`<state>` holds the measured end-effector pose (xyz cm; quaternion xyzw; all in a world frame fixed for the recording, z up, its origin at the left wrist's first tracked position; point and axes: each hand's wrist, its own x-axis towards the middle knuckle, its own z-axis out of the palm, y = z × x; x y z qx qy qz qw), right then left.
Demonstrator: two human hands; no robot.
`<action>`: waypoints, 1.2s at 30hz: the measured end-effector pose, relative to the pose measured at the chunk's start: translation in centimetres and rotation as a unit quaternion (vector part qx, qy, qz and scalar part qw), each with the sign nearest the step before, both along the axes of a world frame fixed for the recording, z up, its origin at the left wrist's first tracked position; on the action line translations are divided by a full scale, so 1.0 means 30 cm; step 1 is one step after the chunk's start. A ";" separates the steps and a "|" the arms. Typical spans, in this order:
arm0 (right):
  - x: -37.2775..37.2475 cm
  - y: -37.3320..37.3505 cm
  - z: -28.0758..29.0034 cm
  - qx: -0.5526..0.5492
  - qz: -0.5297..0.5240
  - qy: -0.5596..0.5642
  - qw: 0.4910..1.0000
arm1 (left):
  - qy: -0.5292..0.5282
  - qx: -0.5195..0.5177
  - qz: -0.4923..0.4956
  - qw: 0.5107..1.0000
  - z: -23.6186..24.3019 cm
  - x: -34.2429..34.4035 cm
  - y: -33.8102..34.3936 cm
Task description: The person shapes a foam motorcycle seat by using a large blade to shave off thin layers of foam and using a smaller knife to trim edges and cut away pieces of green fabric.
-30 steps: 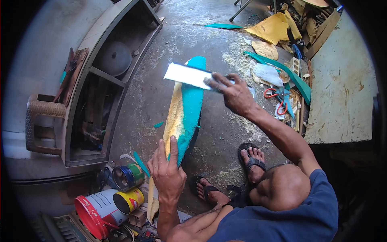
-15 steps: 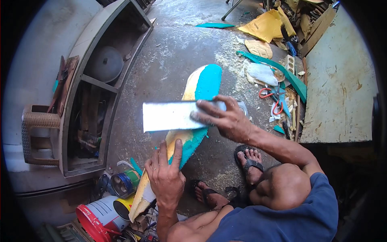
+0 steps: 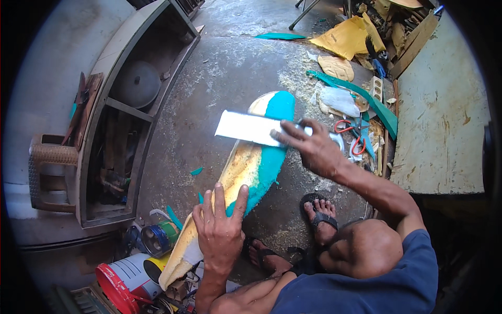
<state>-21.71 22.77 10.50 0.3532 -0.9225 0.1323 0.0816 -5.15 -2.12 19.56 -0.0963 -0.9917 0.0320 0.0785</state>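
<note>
A long foam piece (image 3: 243, 162), yellowish on one side and teal on the other, lies slanting across the floor. It looks like a seat pad. My left hand (image 3: 222, 225) rests on its nearer half, fingers stretched out and spread over the surface. Across the far half lies a broad, flat silver blade (image 3: 246, 126), bright with glare, perhaps a handsaw. My right hand (image 3: 319, 149) is closed on the blade's right end, with fingers over its face. A pale, curved part shows beside that hand. Blur hides the blade's edge.
Red-handled scissors (image 3: 358, 138), teal strips (image 3: 384, 112) and foam scraps (image 3: 337, 99) lie at the right. An open cabinet (image 3: 123, 107) stands at the left. Near the lower left are a red-rimmed bucket (image 3: 117, 285) and paint cans (image 3: 159, 235). Crumbs dust the floor.
The blade has moved away from me and to the right, with my right hand on it. The foam has shifted slightly, and a small teal scrap now shows on the floor left of it.
</note>
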 end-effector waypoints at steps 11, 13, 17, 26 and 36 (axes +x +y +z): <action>0.000 0.121 -0.132 -0.036 -0.036 0.015 0.999 | -0.018 -0.014 -0.047 0.999 -0.079 0.134 -0.042; -0.153 0.307 -0.212 0.009 -0.195 -0.060 0.979 | 0.014 -0.001 -0.057 0.998 -0.102 0.169 -0.018; -0.105 0.297 -0.231 -0.162 -0.361 -0.292 0.871 | 0.022 -0.027 -0.047 0.998 -0.193 0.333 -0.062; 0.118 0.214 -0.447 -0.159 -0.417 -0.385 0.808 | 0.075 -0.045 0.033 0.996 -0.612 0.225 0.102; 0.172 0.316 -0.341 -0.225 -0.408 -0.480 0.743 | -0.060 0.133 0.368 0.918 -0.686 0.001 -0.359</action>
